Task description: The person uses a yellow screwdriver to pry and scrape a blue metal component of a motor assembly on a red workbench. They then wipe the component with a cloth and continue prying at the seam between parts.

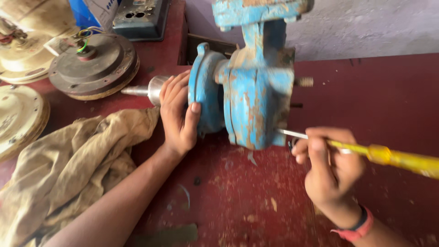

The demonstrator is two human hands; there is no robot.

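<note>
**Steadying a blue motor while a screwdriver works its side**

Nearest the camera, two bare forearms reach up over a worn red desk (238, 201) w/ chipped paint. The right hand (331, 167), a red band at the wrist, is closed around a screwdriver (388, 155) w/ a yellow handle; fingers wrap the metal shank close to the front of the handle, and the handle runs out to the right edge. The tip meets the lower right face of a blue motor (254, 100), low on the housing; the exact screw or seam it sits in can't be made out.

The left hand (178, 112) is spread mostly open, palm and fingers pressed flat against the motor's round end cover on the left, thumb lying along the rim. A grey metal shaft end (153, 89) pokes out just behind the fingers.

The motor stands upright mid-desk, paint badly flaked.

To do this well, by my reading: keep the left palm pushing straight back against the tool's thrust so the motor doesn't skid, hold the shank in line w/ the tip, and keep fingers off the line of a slip.

Left of the arms lies a crumpled tan cloth (68, 169). Farther back sit round fan motor shells (93, 66), brown and cream, and a dark box (139, 18).
</note>
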